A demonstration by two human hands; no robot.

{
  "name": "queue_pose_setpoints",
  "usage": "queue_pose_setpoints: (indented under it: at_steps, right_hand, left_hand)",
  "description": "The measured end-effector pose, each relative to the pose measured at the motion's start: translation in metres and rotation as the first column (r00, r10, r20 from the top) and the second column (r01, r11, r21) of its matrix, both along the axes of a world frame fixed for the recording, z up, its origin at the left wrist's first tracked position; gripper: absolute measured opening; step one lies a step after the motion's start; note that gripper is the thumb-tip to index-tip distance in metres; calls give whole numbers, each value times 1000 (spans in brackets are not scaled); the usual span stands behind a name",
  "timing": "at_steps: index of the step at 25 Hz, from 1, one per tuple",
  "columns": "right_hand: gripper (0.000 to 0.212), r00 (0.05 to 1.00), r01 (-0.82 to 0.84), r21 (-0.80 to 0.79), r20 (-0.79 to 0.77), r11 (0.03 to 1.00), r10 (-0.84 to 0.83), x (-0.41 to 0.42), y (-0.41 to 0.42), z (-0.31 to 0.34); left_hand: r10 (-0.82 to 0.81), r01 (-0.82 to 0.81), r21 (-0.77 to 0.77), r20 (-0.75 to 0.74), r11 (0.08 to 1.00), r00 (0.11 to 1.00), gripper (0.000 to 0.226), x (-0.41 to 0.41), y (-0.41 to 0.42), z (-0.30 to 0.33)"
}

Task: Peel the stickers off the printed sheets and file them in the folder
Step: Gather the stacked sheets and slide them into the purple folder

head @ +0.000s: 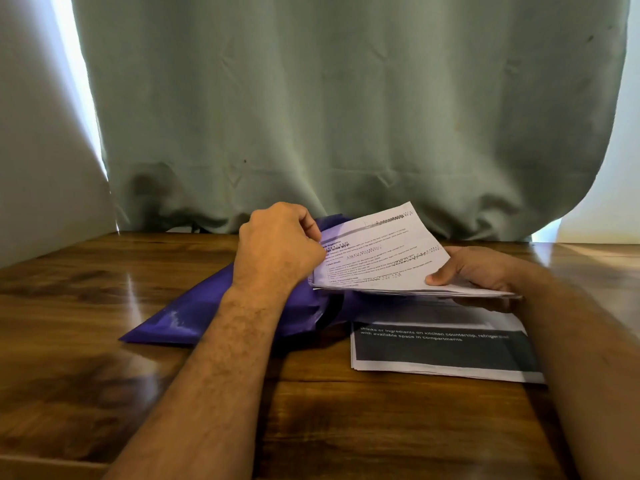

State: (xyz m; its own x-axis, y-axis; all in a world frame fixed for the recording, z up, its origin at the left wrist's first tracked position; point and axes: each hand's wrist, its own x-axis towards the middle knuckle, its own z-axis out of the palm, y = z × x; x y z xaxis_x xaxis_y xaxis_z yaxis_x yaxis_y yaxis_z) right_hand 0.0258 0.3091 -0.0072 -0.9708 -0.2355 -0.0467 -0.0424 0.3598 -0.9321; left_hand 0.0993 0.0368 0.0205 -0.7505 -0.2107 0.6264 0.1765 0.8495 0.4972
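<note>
Both forearms reach forward; left hand [277, 244] fingers curled, right hand [474, 268] pinching with its thumb.

Both hands, left hand [280, 242] and right hand [474, 268], hold printed sheets [377, 254] over a purple folder [194, 313].

Dim; daylight leaks past curtain [346, 116]; glare on table [131, 289].

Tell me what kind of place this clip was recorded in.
Probably a room at home or a small office, used as a paperwork desk: a polished wooden table against a pale green curtain, with a purple folder and a stack of printed sheets on it.
</note>
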Motion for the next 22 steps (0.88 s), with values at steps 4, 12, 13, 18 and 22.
queue_pose_setpoints:
  at_steps: [4,12,13,18,22]
  right_hand:
    - [35,983,138,78,-134,987,-126,2,5,3]
    - [40,994,108,-38,-23,993,-108,8,-2,3]
    - [40,997,66,-107,46,992,-61,10,-4,3]
    - [41,989,-16,-229,137,973,48,18,-12,6]
    - [29,980,-17,-332,182,943,82,26,-26,10]
  left_hand:
    - [-91,88,41,66,995,994,15,1,3,0]
    - [-161,163,8,195,987,968,19,1,12,-2]
    - [-155,157,5,184,988,971,20,0,13,-3]
    - [-117,116,14,124,993,985,20,-2,14,-4]
    - [-99,99,8,116,995,988,17,0,19,-5]
